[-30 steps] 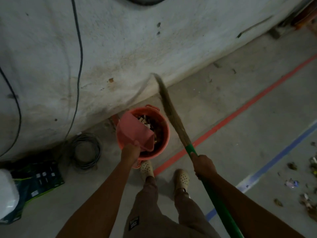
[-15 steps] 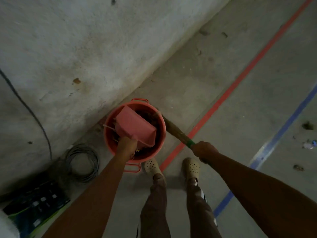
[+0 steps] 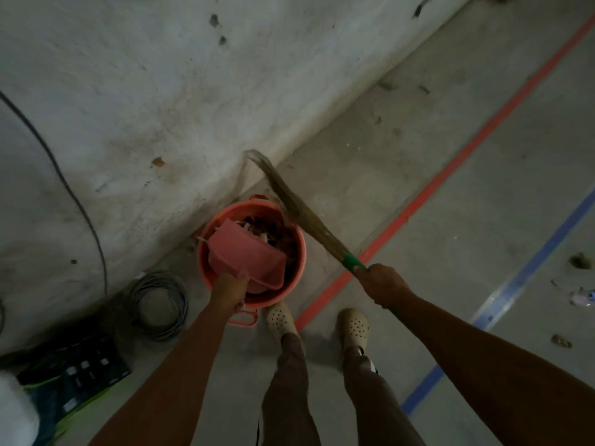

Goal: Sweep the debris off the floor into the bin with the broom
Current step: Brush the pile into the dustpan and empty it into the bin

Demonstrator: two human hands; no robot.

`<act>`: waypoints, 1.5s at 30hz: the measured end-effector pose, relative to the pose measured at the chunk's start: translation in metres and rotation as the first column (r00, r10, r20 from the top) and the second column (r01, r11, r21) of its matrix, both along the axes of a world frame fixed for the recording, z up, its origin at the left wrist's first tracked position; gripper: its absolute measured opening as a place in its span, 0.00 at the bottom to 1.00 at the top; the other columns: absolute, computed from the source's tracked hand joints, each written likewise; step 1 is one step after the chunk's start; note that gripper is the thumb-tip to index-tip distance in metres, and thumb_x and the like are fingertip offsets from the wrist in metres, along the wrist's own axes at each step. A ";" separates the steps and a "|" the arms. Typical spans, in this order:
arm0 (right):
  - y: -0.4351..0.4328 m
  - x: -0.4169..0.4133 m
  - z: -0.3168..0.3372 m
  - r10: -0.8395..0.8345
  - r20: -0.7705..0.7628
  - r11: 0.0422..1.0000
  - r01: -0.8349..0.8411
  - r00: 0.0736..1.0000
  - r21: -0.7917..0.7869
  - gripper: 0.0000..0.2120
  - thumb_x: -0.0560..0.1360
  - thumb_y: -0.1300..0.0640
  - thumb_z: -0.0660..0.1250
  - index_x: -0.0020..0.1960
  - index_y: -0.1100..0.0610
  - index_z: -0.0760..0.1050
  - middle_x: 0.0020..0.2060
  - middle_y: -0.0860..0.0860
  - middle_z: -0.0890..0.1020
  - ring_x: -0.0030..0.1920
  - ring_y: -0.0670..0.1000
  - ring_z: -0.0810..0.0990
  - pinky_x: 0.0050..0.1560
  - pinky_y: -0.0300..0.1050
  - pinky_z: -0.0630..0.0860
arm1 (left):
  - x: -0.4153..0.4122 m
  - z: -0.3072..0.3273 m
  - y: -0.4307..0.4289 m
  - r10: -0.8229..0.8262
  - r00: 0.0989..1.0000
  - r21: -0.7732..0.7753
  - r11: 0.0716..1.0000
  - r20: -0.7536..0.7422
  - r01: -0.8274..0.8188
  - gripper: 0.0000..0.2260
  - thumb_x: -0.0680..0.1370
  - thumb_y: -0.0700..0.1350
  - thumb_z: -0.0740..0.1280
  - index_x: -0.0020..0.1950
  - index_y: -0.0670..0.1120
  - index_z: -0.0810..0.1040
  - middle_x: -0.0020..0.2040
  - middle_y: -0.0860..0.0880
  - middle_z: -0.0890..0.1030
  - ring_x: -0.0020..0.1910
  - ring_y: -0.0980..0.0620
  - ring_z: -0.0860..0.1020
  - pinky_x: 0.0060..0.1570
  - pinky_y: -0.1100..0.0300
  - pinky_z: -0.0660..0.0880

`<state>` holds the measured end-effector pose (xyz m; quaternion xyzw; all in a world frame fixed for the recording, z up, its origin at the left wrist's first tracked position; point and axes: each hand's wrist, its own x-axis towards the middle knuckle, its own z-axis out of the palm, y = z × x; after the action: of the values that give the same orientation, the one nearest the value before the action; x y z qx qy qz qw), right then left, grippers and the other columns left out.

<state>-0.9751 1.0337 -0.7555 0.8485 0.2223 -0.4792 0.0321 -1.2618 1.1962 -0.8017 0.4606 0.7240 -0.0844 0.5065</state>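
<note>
Head view: the dustpan (image 3: 244, 252) is held tipped over the bin (image 3: 301, 255), handle end at the bin's 7 o'clock rim, probably so the load slides in. The handle is gripped by the left hand (image 3: 230, 289), fingers curled round it. The bin is parked against the wall (image 3: 128, 107) and scraps can be seen inside it.

The broom (image 3: 299, 217) is kept off the floor, seemingly to knock or brush the pan clean without scattering anything. It's clenched just below the green collar by the right hand (image 3: 381, 281), in a closed fist. Its long axis runs diagonally, from the hand at the bin's 4 o'clock, past the rim, with the bristle tips pointed between 10 and 11 o'clock toward the wall.

Loose debris (image 3: 581, 261) is left on the floor at 3 o'clock, well apart from the bin, so more sweeping is likely needed.
</note>
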 end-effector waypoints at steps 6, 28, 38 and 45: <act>-0.019 0.004 0.022 0.124 -0.011 0.992 -0.124 0.992 -0.003 0.21 0.81 0.38 0.54 0.51 0.55 0.73 0.38 0.53 0.81 0.33 0.49 0.80 0.29 0.40 0.75 | 0.004 0.030 -0.021 0.095 0.995 -0.030 0.995 0.029 -0.094 0.19 0.83 0.48 0.61 0.36 0.38 0.70 0.24 0.43 0.69 0.22 0.50 0.68 0.23 0.65 0.63; -0.006 -0.001 0.099 0.480 0.106 0.861 -0.491 0.871 0.132 0.25 0.80 0.37 0.55 0.48 0.59 0.74 0.38 0.54 0.79 0.33 0.51 0.79 0.34 0.44 0.78 | -0.011 0.120 -0.099 0.309 0.949 0.049 0.949 0.054 -0.312 0.16 0.83 0.45 0.60 0.36 0.44 0.71 0.29 0.46 0.74 0.25 0.50 0.72 0.16 0.66 0.67; -0.041 -0.050 0.147 0.274 0.170 0.914 -0.312 0.946 0.260 0.25 0.79 0.33 0.55 0.46 0.54 0.74 0.36 0.53 0.81 0.35 0.53 0.82 0.37 0.48 0.82 | -0.025 0.126 -0.119 0.304 0.893 0.102 0.930 0.332 -0.354 0.31 0.76 0.64 0.63 0.48 0.33 0.78 0.37 0.27 0.78 0.29 0.39 0.78 0.22 0.62 0.66; -0.095 -0.101 0.167 -0.015 0.273 0.926 -0.090 0.962 0.366 0.22 0.80 0.35 0.55 0.46 0.52 0.73 0.34 0.50 0.78 0.33 0.50 0.78 0.32 0.44 0.73 | -0.040 0.149 -0.126 0.162 0.853 0.150 0.952 0.495 -0.268 0.20 0.80 0.57 0.65 0.36 0.43 0.72 0.24 0.45 0.69 0.20 0.50 0.66 0.23 0.61 0.65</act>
<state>-1.0763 0.9390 -0.5883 0.8919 0.3195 -0.3068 -0.0910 -1.3020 1.0705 -0.6527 0.4344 0.6287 0.1672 0.6230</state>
